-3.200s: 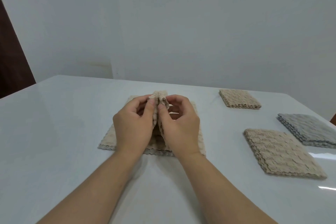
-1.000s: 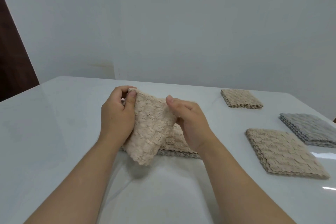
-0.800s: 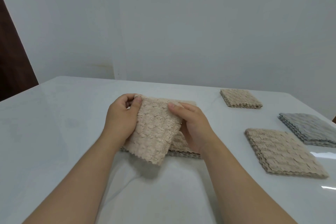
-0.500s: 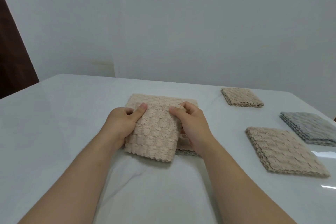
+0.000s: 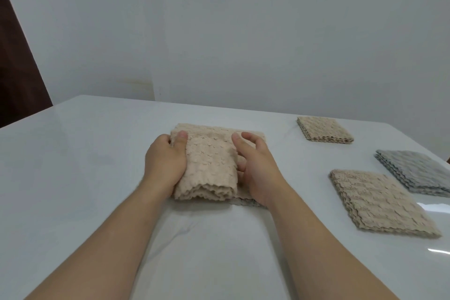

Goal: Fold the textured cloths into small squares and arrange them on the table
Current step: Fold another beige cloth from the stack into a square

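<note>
A folded cream textured cloth (image 5: 210, 168) lies on top of a stack of flat cloths (image 5: 253, 200) at the middle of the white table (image 5: 73, 165). My left hand (image 5: 164, 163) grips the cream cloth's left edge, thumb on top. My right hand (image 5: 258, 165) rests at its right edge with fingers loosely curled, thumb touching the top. Three folded squares lie to the right: a beige one (image 5: 323, 130) far back, a larger beige one (image 5: 379, 202) nearer, and a grey one (image 5: 416, 170) at the right edge.
A pale wall rises behind the table's far edge. A dark brown panel (image 5: 17, 75) stands at the left. The table's right corner runs close to the grey square.
The cream cloth was held up in the air between both hands. It has since come down flat onto the stack, folded narrower, and my hands now sit at its two sides.
</note>
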The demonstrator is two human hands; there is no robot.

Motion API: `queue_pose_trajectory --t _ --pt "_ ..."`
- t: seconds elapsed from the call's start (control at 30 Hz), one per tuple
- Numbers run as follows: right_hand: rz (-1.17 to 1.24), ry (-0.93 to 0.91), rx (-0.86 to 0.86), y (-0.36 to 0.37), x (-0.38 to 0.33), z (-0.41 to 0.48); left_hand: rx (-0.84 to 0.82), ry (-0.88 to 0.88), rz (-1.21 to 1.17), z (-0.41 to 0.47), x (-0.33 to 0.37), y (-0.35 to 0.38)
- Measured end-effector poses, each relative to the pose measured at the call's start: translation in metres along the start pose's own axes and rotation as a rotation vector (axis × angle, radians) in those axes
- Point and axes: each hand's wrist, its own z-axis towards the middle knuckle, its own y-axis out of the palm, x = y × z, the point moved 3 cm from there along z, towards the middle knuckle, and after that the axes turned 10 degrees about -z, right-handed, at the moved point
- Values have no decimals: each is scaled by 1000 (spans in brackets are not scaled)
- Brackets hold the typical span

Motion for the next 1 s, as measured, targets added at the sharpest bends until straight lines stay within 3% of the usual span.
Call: queue_pose_trajectory --t 0.17,0.23,0.43,0.67,1.0 --pt "3 -17 -199 7 4 0 117 -351 -404 16 -26 -6" --pt "22 -54 -255 8 4 1 143 -416 -511 16 -29 -7" --pt "-184 -218 -247 10 3 -2 206 -441 -615 18 -29 -7" --pt "-263 -273 -165 12 5 -3 182 -475 -642 16 -28 -5" --pt "-246 -279 52 20 6 -1 184 -304 -358 8 -17 -3"
